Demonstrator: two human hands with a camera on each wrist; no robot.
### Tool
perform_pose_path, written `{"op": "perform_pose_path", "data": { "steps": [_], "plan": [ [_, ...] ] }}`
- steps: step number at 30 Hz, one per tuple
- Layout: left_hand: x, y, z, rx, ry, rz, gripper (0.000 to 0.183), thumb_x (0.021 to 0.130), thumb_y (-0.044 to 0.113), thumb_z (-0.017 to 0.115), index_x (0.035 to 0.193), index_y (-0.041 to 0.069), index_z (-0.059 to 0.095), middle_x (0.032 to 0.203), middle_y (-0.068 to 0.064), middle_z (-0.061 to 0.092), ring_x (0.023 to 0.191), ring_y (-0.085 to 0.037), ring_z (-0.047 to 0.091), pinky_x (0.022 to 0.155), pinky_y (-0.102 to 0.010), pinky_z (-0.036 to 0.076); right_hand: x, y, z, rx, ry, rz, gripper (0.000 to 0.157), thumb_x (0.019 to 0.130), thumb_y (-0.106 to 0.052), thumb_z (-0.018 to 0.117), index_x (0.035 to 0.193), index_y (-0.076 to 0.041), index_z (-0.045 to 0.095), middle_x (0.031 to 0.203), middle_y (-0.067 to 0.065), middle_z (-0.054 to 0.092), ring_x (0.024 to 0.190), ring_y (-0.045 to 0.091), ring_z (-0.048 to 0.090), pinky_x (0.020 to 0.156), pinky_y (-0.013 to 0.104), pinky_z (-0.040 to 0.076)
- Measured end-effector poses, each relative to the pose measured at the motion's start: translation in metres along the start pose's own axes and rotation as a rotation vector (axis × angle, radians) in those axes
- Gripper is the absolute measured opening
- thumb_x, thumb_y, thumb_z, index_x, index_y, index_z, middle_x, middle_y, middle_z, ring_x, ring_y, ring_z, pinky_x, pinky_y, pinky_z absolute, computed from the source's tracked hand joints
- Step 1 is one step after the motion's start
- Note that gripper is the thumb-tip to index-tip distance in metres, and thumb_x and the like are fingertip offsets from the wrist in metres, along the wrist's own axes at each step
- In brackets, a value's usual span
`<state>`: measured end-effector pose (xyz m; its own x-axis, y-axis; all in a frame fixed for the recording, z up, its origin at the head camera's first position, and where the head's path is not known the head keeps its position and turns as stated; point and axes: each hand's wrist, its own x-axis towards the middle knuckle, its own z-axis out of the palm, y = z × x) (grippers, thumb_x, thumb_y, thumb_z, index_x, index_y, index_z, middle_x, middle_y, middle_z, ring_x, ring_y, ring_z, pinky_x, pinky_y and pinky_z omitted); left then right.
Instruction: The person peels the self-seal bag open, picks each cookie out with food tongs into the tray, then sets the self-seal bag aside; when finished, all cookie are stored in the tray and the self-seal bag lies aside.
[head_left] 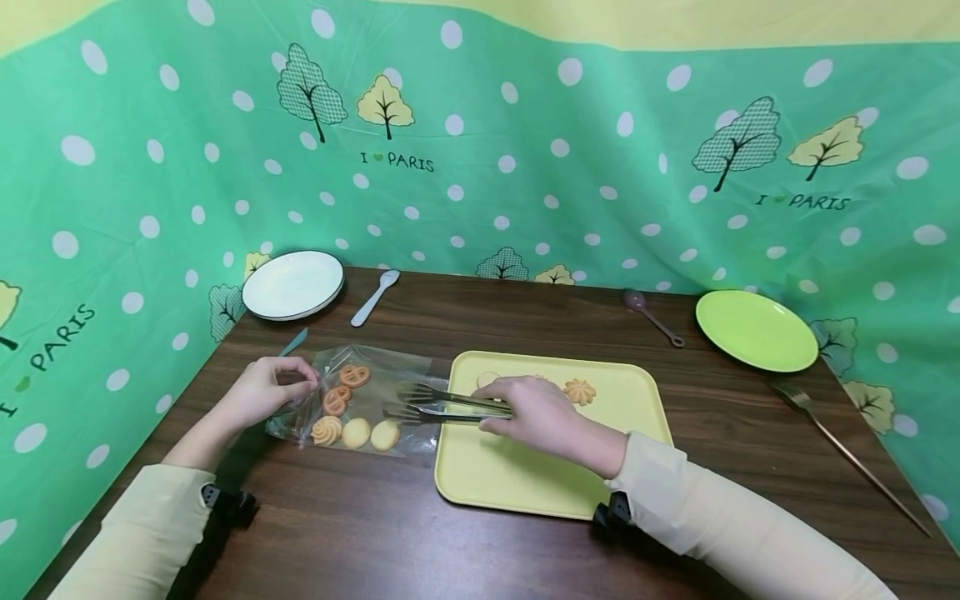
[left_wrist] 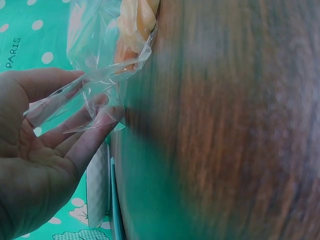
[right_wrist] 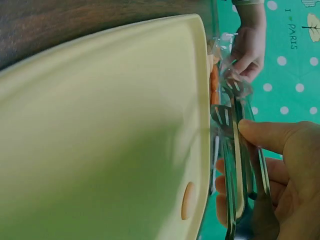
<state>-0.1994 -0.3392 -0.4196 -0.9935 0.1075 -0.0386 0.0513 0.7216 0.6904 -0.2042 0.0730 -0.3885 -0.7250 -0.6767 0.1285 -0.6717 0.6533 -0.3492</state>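
Metal tongs are gripped by the right hand, their tips at the clear bag, which is placed left of the tray and pinched by the left hand. If its thin film is snagged, round cookies could be spilled and pretzels beyond cracked.

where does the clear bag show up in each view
Head: clear bag left of center, beside the yellow tray.
Left wrist: upper left, pinched by the left hand.
Right wrist: upper right, beyond the yellow tray's edge.
Shared landmark: the left hand, visible in all three.
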Motion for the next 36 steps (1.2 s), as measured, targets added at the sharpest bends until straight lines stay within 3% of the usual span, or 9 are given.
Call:
{"op": "perform_pose_path", "data": {
  "steps": [7,14,25,36],
  "plan": [
    [0.000,-0.002,0.000,0.007,0.005,0.009,0.005,0.088,0.017,0.065,0.085,0.017,0.069,0.100,-0.008,0.066,0.081,-0.020,0.058,0.062,-0.030,0.049,0.003,0.003,0.008,0.000,-0.055,-0.021,0.043,0.079,-0.040,0.074,0.118,-0.024,0.066,0.117,-0.005,0.067,0.089,0.010,0.065,0.081,0.037,0.051],
    [-0.002,0.001,0.002,0.005,-0.011,-0.006,0.005,0.088,0.016,0.065,0.085,0.016,0.069,0.100,-0.009,0.065,0.073,-0.019,0.057,0.058,-0.031,0.048,0.004,0.002,0.014,-0.042,-0.054,-0.083,0.047,0.079,-0.041,0.074,0.121,-0.024,0.064,0.118,-0.007,0.065,0.104,0.010,0.062,0.075,0.032,0.052],
    [-0.001,0.003,0.001,0.022,-0.011,-0.007,0.005,0.088,0.017,0.065,0.084,0.017,0.069,0.101,-0.008,0.065,0.078,-0.022,0.052,0.059,-0.032,0.046,0.005,0.004,0.016,-0.106,0.021,-0.050,0.045,0.081,-0.041,0.072,0.121,-0.023,0.064,0.115,-0.006,0.066,0.105,0.013,0.062,0.076,0.037,0.052],
    [-0.002,0.003,0.001,0.016,-0.015,-0.018,0.005,0.088,0.017,0.065,0.084,0.017,0.069,0.102,-0.009,0.065,0.073,-0.021,0.051,0.057,-0.032,0.045,0.008,-0.001,0.018,-0.111,-0.018,-0.061,0.048,0.079,-0.041,0.073,0.123,-0.023,0.063,0.116,-0.005,0.066,0.103,0.013,0.063,0.073,0.033,0.052]
  ]
}}
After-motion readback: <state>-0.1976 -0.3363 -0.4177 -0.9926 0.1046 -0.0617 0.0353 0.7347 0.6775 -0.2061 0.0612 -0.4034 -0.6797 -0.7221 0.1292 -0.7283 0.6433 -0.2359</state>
